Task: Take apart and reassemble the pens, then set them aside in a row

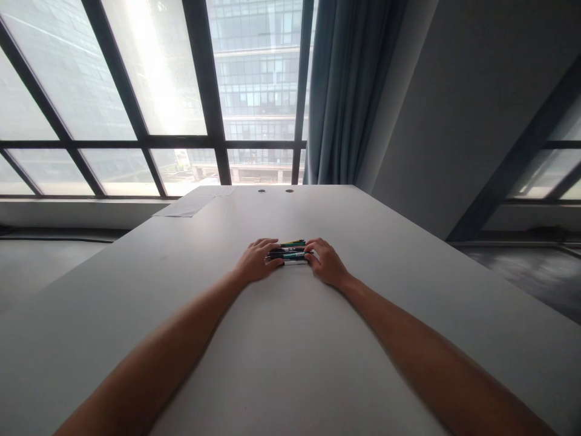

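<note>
A small bundle of pens [294,250] lies crosswise on the white table [281,339], in the middle of the view. Dark, teal, green-yellow and white barrels show side by side. My left hand [258,260] curls round the left ends of the pens, its thumb at the near side and fingers at the far side. At the right ends, my right hand [327,263] grips the bundle in the same way. Both hands rest low at the tabletop. The pen ends under the fingers are partly hidden.
Sheets of paper [186,204] lie at the table's far left edge. Two round holes [289,191] are set near the far edge. Beyond stand large windows [258,79] and a blue-grey curtain [349,91]. A dark wall [445,121] rises at the right.
</note>
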{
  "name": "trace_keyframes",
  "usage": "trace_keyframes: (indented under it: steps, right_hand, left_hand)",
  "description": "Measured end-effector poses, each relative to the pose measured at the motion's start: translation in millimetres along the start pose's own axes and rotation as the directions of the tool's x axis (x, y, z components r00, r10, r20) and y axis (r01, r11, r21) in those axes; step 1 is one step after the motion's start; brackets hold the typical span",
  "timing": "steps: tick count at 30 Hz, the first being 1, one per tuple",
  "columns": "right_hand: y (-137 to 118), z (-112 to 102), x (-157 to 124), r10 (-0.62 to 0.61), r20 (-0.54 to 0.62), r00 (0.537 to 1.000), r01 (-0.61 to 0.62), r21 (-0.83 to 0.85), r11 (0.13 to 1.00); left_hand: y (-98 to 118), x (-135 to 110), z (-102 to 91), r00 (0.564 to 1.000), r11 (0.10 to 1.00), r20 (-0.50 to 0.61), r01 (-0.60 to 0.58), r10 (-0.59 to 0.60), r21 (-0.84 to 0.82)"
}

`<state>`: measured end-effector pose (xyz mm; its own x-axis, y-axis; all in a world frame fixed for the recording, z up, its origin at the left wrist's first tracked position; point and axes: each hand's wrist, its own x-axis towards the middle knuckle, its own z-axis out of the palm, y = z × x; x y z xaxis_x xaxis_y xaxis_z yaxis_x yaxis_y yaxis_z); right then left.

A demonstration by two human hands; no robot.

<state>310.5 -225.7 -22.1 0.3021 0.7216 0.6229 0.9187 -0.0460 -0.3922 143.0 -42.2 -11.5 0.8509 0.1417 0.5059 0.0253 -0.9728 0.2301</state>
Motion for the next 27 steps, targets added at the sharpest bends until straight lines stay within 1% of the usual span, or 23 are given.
trace_keyframes:
  steps: [2,4,6,7,9,10,11,13,14,15,16,18,19,20,21,22,24,26,27]
  right_hand:
    - [0,-1,-2,0.006,-0.035,0.999,-0.006,0.012,1.0]
    - [-1,-3,-7,0.017,-0.061,0.998,-0.016,0.026,1.0]
    - [-4,-6,-13,0.034,-0.074,0.997,-0.031,0.039,0.999]
    - [-6,-7,-16,0.045,-0.078,0.996,-0.042,0.046,0.998]
    - [-12,-11,-21,0.069,-0.086,0.994,-0.064,0.056,0.996]
    - [-16,-12,-23,0.075,-0.088,0.993,-0.07,0.058,0.996]
    - [-19,-13,-25,0.078,-0.089,0.993,-0.073,0.06,0.996]
    - [-27,-13,-28,0.083,-0.073,0.994,-0.077,0.084,0.993]
    - [-30,-12,-29,0.09,-0.058,0.994,-0.083,0.106,0.991]
    - [-33,-11,-29,0.1,-0.044,0.994,-0.093,0.133,0.987]
    - [-36,-10,-29,0.111,-0.034,0.993,-0.104,0.16,0.982]
    - [-42,-7,-29,0.121,-0.03,0.992,-0.113,0.191,0.975]
    - [-45,-5,-29,0.119,-0.035,0.992,-0.11,0.195,0.975]
    - [-49,-5,-29,0.116,-0.04,0.992,-0.106,0.201,0.974]
    - [-53,-4,-29,0.116,-0.044,0.992,-0.105,0.21,0.972]
    - [-57,-3,-30,0.118,-0.044,0.992,-0.105,0.224,0.969]
    - [-66,-3,-31,0.117,-0.029,0.993,-0.105,0.27,0.957]
    - [-74,-2,-33,0.094,0.0,0.996,-0.089,0.323,0.942]
    - [-78,-2,-34,0.078,0.018,0.997,-0.079,0.347,0.934]
  left_hand:
    - [0,-4,-1.3,0.997,0.998,-0.061,-0.051,0.054,0.043]
    - [2,-11,-4.3,0.993,0.993,-0.074,-0.091,0.097,0.079]
    - [8,-17,-7.9,0.99,0.992,-0.083,-0.106,0.112,0.073]
    - [12,-20,-9.3,0.99,0.994,-0.098,-0.099,0.103,0.043]
    - [20,-23,-10.2,0.987,0.996,-0.154,-0.052,0.039,-0.076]
    - [24,-24,-9.5,0.982,0.986,-0.188,-0.008,-0.024,-0.168]
    - [27,-24,-8.3,0.968,0.962,-0.223,0.053,-0.116,-0.27]
    - [30,-23,-5.1,0.915,0.862,-0.251,0.165,-0.314,-0.479]
    - [31,-22,-3.6,0.89,0.794,-0.242,0.188,-0.387,-0.578]
    - [32,-22,-2.4,0.869,0.721,-0.236,0.18,-0.435,-0.669]
    - [32,-22,-1.6,0.858,0.643,-0.218,0.16,-0.466,-0.749]
    - [35,-24,-1.0,0.853,0.477,-0.154,0.121,-0.499,-0.871]
    - [37,-25,-0.9,0.861,0.415,-0.123,0.108,-0.493,-0.903]
    - [40,-27,-0.6,0.876,0.38,-0.097,0.103,-0.472,-0.919]
    - [44,-28,-0.2,0.895,0.365,-0.074,0.103,-0.439,-0.925]
    - [48,-29,0.6,0.914,0.369,-0.059,0.102,-0.401,-0.924]
    - [56,-31,2.4,0.945,0.435,-0.056,0.096,-0.323,-0.895]
    - [62,-32,3.7,0.958,0.521,-0.082,0.076,-0.274,-0.85]
    - [64,-33,4.0,0.961,0.545,-0.091,0.068,-0.26,-0.836]
